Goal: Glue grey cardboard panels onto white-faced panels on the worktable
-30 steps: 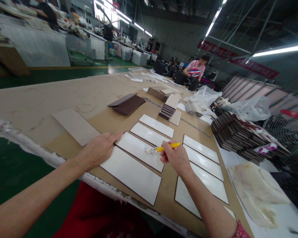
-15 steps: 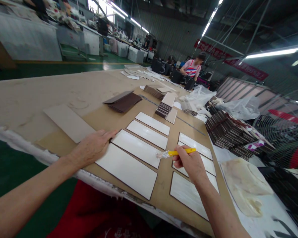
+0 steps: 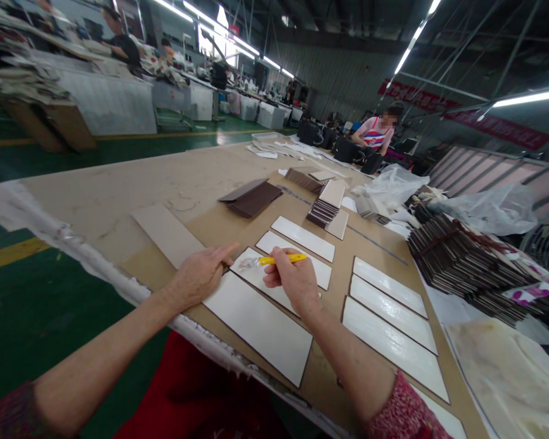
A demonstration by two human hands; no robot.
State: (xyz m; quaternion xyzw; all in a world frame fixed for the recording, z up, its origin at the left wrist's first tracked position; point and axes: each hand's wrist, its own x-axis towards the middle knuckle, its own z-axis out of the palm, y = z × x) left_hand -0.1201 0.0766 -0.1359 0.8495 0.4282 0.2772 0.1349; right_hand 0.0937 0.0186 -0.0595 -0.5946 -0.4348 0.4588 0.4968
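Observation:
My right hand [image 3: 297,283] is closed around the yellow handle of a brush [image 3: 265,260]. The bristles touch the left end of a white rectangular panel [image 3: 268,285] with a dark edge. Resting on the table, my left hand [image 3: 199,277] has its fingers stretched out, with fingertips at that panel's left end. A wider white panel [image 3: 260,326] lies closest to me, below it. Beyond it are two narrower white panels [image 3: 304,238]. To the right, another column of white panels [image 3: 393,344] looks wet and shiny; my right forearm partly covers it.
A beige board [image 3: 167,235] lies left of my hand. Dark brown boards [image 3: 256,200] and a leaning stack of panels [image 3: 324,210] sit farther back. At the right are tall brown stacks [image 3: 457,265], clear plastic [image 3: 489,207] and a yellowish sheet [image 3: 503,366]. A person [image 3: 375,134] stands at the far end.
The brush in my right hand has moved left along the panel, from its right end to its left end. My left hand stays at the panel's edge. The view has shifted.

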